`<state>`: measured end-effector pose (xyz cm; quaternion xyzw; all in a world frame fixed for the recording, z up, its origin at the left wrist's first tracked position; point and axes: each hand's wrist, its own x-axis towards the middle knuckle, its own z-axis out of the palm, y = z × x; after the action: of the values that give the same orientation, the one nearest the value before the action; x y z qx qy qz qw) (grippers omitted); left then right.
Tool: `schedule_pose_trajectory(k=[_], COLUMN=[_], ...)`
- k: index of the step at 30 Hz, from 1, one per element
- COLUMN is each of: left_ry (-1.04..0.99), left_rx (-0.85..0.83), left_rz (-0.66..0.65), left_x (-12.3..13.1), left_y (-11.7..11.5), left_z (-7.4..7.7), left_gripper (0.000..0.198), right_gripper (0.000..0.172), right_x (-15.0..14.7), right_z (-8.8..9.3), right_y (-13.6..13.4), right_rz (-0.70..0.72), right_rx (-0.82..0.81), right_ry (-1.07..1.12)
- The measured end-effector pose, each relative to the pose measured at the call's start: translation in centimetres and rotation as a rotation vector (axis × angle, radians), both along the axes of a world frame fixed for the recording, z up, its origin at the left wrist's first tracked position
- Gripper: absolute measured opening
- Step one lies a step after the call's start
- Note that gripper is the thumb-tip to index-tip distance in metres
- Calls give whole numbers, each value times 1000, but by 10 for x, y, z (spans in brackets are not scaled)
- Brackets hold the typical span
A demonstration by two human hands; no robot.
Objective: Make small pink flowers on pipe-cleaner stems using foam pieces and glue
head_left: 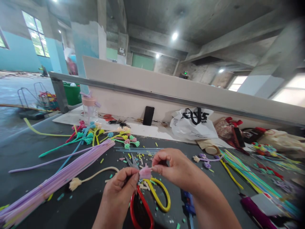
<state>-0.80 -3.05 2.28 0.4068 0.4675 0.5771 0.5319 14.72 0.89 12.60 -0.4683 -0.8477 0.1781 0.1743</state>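
A small pink fuzzy bundle point(145, 172), seemingly of pipe cleaner pieces, is pinched between my two hands. My left hand point(122, 189) grips its left end with thumb and forefinger. From the right, my right hand point(173, 168) pinches what looks like a thin strand at the bundle's other end. Beneath them lie scissors point(160, 197) with one red and one yellow handle, blades pointing away. Beside my left hand is a cream pipe cleaner flower point(75, 183) on a curved stem. Short cut pieces are scattered around the scissors.
Long pink and purple pipe cleaners point(78, 165) lie at left, with colourful flowers point(88, 135) behind. A phone point(148, 115) leans on the partition near a white bag point(193, 124). At right are green and yellow pipe cleaners point(247, 171); a blue tool point(189, 203) lies by my right forearm.
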Motion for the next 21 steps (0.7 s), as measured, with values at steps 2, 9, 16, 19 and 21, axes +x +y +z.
schedule_pose_trajectory(k=[2,9,16,19,21], left_ry=[-52,-7,-99,-142,-162], left_rx=[-11,-19,-53,-70,-72], left_rz=[-29,-42,-28,-21,-12], left_x=[0,0,3,4,5], left_y=[0,2,3,4,4], left_z=[1,-1,0,-1,-2], left_gripper=[23,24,24,24,24], right_gripper=[7,8,7,8,11], right_x=[1,-5,-3,-4,-7], right_z=[1,-1,-1,-2,-6], right_y=[-1,-3,-1,-4,-6], right_rz=[-17,0,8,16,30], right_rx=[-3,19,7,71,114], right_ry=[13,-36,-29,-61,-77])
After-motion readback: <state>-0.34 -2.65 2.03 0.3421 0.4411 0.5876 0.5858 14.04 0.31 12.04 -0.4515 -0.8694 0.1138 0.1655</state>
